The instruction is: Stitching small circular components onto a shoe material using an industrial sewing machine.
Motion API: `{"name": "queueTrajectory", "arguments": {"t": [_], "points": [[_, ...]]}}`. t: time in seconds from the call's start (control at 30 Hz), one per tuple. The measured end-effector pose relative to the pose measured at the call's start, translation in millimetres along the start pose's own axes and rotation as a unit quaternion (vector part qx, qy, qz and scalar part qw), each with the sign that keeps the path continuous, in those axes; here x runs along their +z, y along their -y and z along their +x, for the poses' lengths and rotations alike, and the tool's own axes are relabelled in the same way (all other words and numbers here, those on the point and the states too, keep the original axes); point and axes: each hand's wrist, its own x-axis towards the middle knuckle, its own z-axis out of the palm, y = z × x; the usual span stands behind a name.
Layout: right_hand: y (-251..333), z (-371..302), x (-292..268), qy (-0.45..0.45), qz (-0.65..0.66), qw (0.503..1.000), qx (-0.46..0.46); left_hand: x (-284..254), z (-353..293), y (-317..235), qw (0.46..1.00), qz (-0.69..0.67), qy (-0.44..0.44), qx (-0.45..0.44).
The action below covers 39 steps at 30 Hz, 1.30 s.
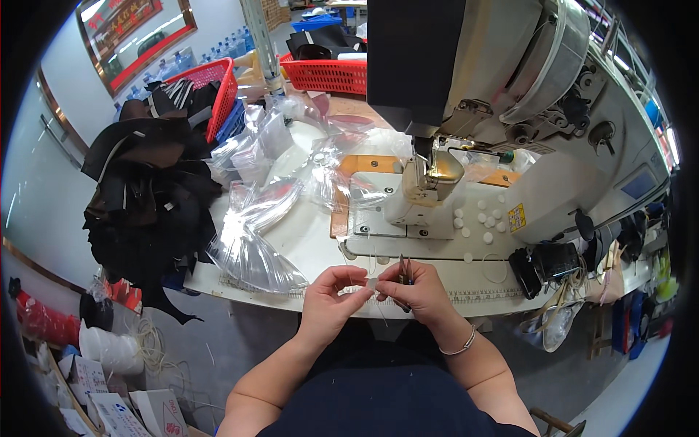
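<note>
Just in front of the table's near edge, my left hand (331, 300) pinches a small whitish disc (372, 282) between thumb and fingertips. My right hand (428, 295) grips the same disc from the other side with thumb and forefinger. Held in that right hand as well is a pair of dark thread snips (405, 271), blades pointing away from me. Fine white thread runs by the fingers. Beyond my hands stands a post-bed sewing machine (429, 182). Several loose white discs (487, 238) lie on the table to the right of its post.
Clear plastic sheets (255, 244) cover the left of the white table (313, 211). A pile of black fabric pieces (145, 197) hangs over its left edge. Red baskets (328, 76) stand at the back. A black box-shaped device (553, 264) sits at the right; thread spools (109, 349) lie lower left.
</note>
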Motion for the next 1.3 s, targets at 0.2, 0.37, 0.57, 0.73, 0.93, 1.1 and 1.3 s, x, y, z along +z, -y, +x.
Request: {"name": "queueTrajectory", "arguments": {"t": [0.2, 0.37, 0.57, 0.73, 0.93, 1.1, 1.3], "points": [[5, -2, -2, 0.021, -0.029, 0.999, 0.007, -3, 3, 3, 0.998, -0.001, 0.016, -0.057], [5, -3, 0, 0.021, -0.056, 0.998, -0.022, -3, 3, 6, 0.996, -0.037, 0.006, -0.085], [3, -1, 0, 0.010, -0.047, 0.999, -0.025, -4, 4, 10, 0.994, -0.063, -0.003, -0.088], [3, 1, 0, 0.022, -0.054, 0.998, -0.019, -4, 4, 11, 0.994, -0.067, -0.007, -0.086], [0, 4, -1, 0.023, -0.049, 0.998, -0.013, -3, 5, 11, 0.996, -0.058, -0.009, -0.072], [0, 4, -2, 0.039, -0.030, 0.999, 0.001, -3, 5, 15, 0.996, -0.058, -0.024, -0.057], [-4, 3, -6, 0.056, -0.041, 0.997, -0.032, -9, 6, 17, 0.994, -0.028, -0.019, -0.108]]}}
